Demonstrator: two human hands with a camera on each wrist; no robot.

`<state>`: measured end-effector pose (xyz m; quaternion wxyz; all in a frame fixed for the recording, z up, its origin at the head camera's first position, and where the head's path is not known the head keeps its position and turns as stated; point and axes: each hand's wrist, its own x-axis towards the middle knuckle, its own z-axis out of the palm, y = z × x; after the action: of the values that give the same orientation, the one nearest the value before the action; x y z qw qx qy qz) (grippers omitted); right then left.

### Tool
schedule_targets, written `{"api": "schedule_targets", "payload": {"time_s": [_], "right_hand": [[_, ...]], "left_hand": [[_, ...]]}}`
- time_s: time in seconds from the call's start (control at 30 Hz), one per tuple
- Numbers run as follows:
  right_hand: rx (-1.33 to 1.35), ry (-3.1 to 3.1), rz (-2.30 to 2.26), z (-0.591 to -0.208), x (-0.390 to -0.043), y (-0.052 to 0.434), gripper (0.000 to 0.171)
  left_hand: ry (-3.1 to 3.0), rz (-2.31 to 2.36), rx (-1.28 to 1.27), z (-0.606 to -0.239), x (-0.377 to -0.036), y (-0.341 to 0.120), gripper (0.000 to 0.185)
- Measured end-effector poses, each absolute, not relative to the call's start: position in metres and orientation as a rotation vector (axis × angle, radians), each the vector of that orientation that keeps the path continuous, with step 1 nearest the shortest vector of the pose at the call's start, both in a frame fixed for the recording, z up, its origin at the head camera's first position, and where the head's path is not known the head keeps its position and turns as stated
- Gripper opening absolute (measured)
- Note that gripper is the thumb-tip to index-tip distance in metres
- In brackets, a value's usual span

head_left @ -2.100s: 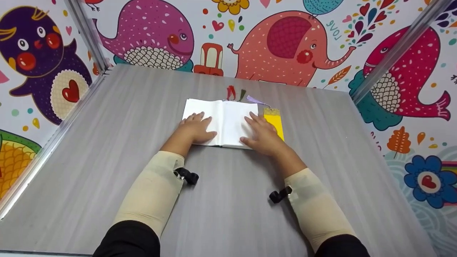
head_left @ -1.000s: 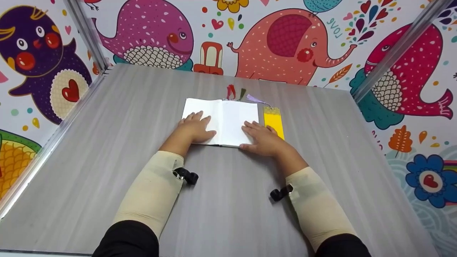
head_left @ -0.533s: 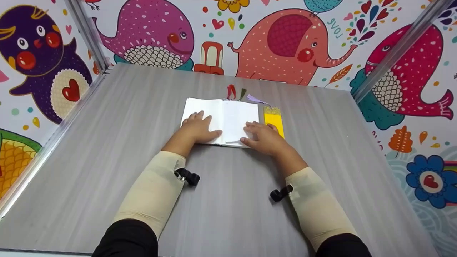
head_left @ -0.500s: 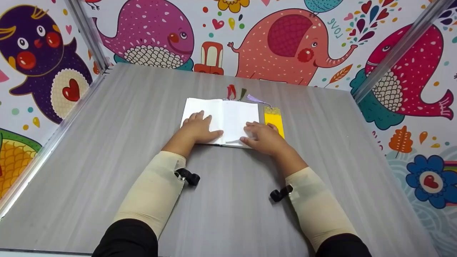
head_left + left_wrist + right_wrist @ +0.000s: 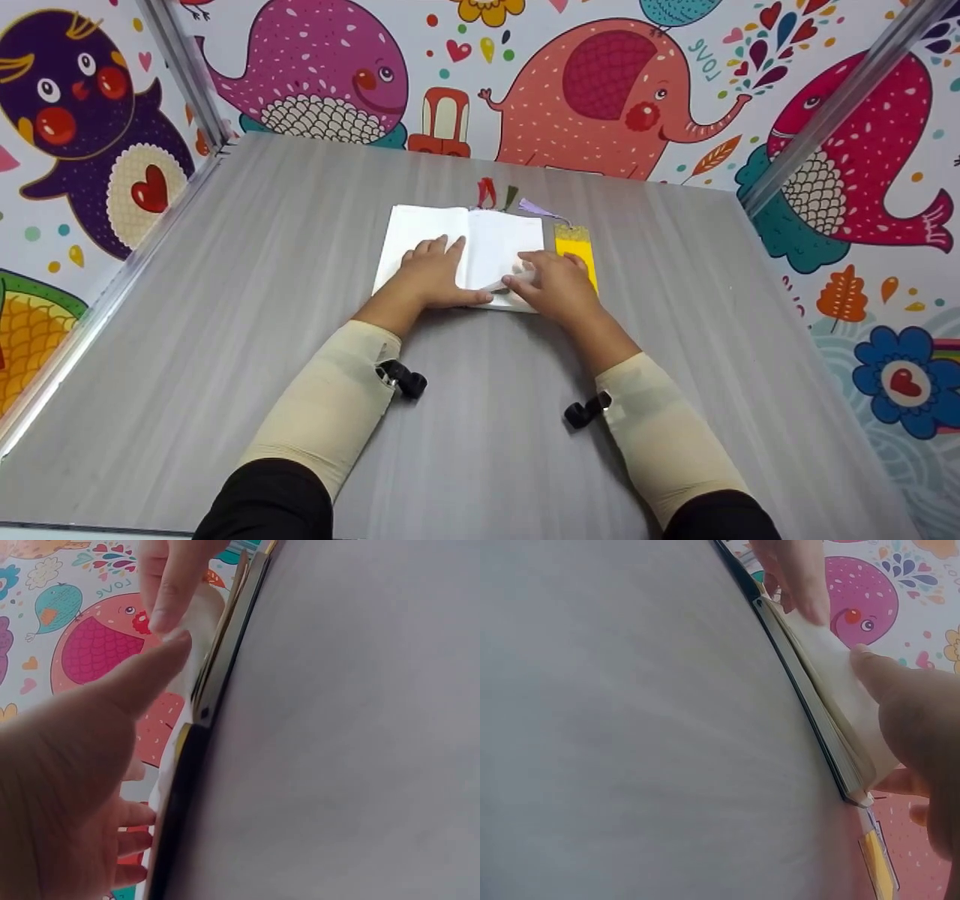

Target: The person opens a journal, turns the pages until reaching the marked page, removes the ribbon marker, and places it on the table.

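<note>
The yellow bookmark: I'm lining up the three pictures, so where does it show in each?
Head: yellow bookmark lies on the table, right of the open book.
Left wrist: only a yellow sliver at the top edge, too small to be sure.
Right wrist: bottom right, past the book's corner.
Shared landmark: the book's dark cover edge.

My head camera looks down and forward over the desk [image 5: 225,315]; both wrist cameras sit low and close, sharing the book's [image 5: 420,225] near edge.
</note>
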<state>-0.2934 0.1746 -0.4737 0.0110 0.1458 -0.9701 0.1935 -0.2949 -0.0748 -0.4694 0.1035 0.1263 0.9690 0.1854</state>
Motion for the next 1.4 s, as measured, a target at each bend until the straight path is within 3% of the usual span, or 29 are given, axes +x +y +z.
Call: {"api": "schedule_targets", "payload": {"time_s": [0.37,0.6,0.87,1.4], "right_hand": [[0.438,-2.985,0.597,-0.47,-0.293,0.173,0.073],[0.32,-2.998,0.663,-0.468,-0.296,0.172,0.092],[0.315,-3.034,0.65,-0.472,-0.298,0.172,0.108],[0.633,-3.291,0.352,-0.483,-0.294,0.18,0.071]], "left_hand": [[2.909,0.545,0.351,-0.47,-0.298,-0.07,0.121],[2.923,0.591,0.329,-0.47,-0.301,-0.071,0.119],[2.997,0.72,0.325,-0.469,-0.303,-0.071,0.129],[3.221,0.681,0.421,-0.461,-0.3,-0.073,0.14]]}}
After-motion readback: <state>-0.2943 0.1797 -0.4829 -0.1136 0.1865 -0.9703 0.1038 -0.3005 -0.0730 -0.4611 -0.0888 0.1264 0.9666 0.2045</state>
